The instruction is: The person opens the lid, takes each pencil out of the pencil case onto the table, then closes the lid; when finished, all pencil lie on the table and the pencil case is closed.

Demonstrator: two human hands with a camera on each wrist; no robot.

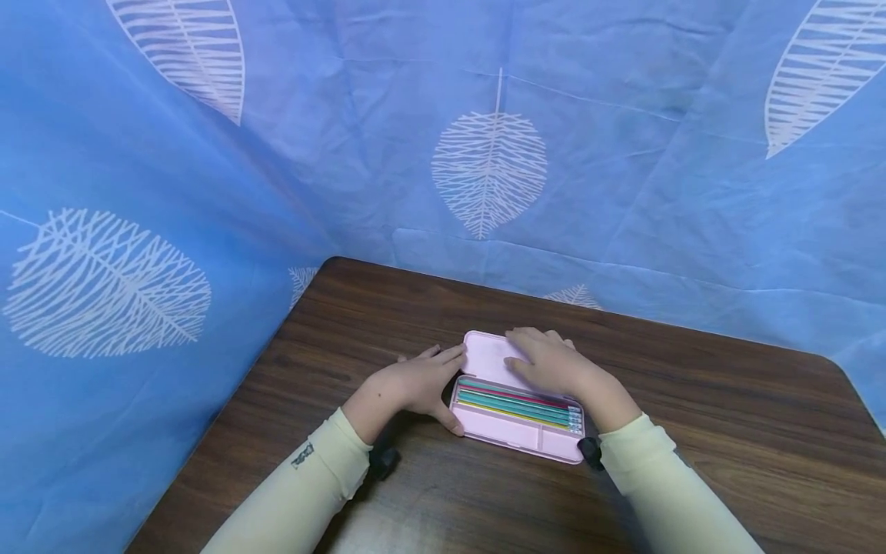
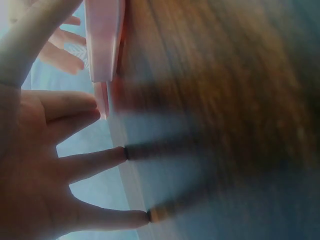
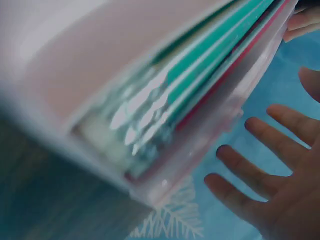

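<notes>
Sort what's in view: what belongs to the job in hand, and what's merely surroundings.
Job in hand:
- open pink pencil case
- its lid
- green, red and yellow pencils inside
- left hand, at one end of the case
- right hand, over the lid

Surroundings:
- dark wood-grain table
- blue leaf-print cloth

Pink pencil case point(image 1: 497, 428), white-leafed blue cloth point(image 1: 623, 177)
</notes>
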